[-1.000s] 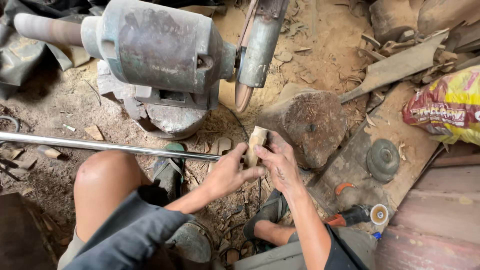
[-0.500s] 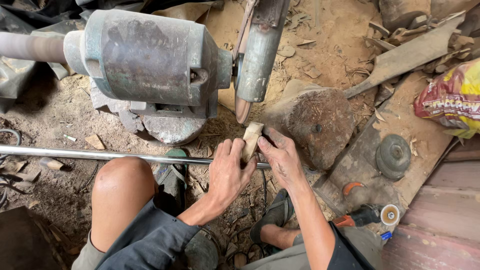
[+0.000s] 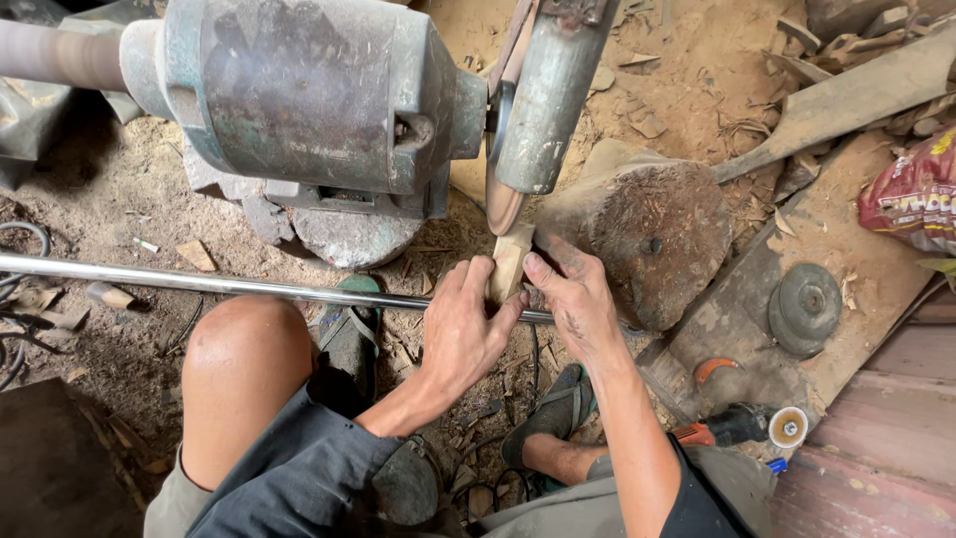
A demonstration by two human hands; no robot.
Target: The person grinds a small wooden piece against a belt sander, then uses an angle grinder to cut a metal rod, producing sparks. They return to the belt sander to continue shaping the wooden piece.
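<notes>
Overhead view of a seated person working at a floor-mounted grinding machine. The left hand [image 3: 463, 329] and the right hand [image 3: 576, 299] together clamp a small pale wooden piece [image 3: 510, 264], fingers closed around its lower half from either side; the thumbs meet near its middle. The piece stands roughly upright, its upper end at the lower edge of the grinding disc [image 3: 503, 204]; whether wood and disc actually touch is hard to tell from this angle. The disc sits under a grey curved guard [image 3: 548, 100], mounted at the end of a worn green-grey motor housing [image 3: 299, 95], which rests on a rough stone base [image 3: 349, 234].

A bright metal rod [image 3: 199, 282] runs level across the scene, passing behind the hands and above the person's bare left knee [image 3: 244, 369]. Just right of the hands lies a rounded brown wooden block [image 3: 652, 239]. Farther right, a dark round wheel [image 3: 805, 307] rests on a wooden plank [image 3: 876, 249], and an orange-handled angle grinder [image 3: 742, 426] lies near the person's right leg. A red and yellow plastic bag [image 3: 911, 194] occupies the right edge. Wood chips and sawdust cover the dirt floor [image 3: 119, 199].
</notes>
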